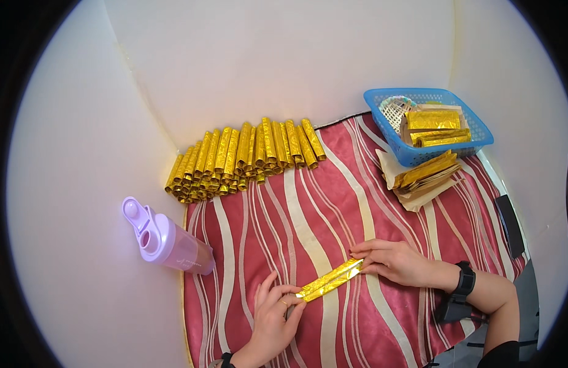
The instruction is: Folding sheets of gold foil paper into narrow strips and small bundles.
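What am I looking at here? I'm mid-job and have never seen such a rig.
There is no machine: these are a person's bare hands, seen from above by a wide fisheye camera worn on the head, so straight edges look bent. The left hand and right hand each have a grip on one end of a folded gold strip, over a red striped cloth. At the far left is a pile of gold tubes, with a purple bottle nearer the person. At the far right, a blue basket holds gold pieces; paper sheets lie in front.
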Demonstrator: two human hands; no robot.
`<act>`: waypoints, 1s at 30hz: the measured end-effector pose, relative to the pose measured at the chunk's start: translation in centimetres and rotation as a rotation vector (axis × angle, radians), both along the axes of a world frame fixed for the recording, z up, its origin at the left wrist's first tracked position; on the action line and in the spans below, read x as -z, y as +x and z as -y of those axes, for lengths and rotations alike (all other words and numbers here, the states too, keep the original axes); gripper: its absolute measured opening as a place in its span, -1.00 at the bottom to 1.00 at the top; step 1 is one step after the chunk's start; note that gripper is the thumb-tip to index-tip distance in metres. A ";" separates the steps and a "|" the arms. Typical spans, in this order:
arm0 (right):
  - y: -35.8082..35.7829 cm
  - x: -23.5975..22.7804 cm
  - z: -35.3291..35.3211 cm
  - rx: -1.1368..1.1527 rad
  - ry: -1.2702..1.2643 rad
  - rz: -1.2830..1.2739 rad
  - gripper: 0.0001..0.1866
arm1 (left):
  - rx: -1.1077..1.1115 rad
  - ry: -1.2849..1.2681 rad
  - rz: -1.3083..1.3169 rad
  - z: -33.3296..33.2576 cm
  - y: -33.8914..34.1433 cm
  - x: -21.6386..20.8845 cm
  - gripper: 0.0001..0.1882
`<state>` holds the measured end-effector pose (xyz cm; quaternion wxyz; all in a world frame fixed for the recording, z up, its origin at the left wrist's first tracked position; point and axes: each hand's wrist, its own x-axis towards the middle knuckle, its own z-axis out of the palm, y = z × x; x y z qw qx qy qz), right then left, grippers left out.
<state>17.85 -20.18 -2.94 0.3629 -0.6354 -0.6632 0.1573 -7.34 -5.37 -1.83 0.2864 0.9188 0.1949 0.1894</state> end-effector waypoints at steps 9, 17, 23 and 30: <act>-0.2 -0.1 -0.5 0.045 0.023 0.002 -0.83 | -0.038 -0.038 -0.024 -0.2 0.5 0.2 -0.92; -0.4 0.0 -0.8 0.087 0.027 -0.016 -0.83 | -0.074 -0.050 -0.023 -0.1 1.1 0.2 -0.87; -0.6 -0.3 -0.7 0.093 0.024 0.020 -0.84 | -0.086 -0.034 -0.024 -0.2 1.2 0.4 -0.83; -0.9 -1.1 -0.6 0.085 0.033 0.198 -0.80 | -0.078 0.050 -0.043 -0.3 1.5 -0.2 -0.80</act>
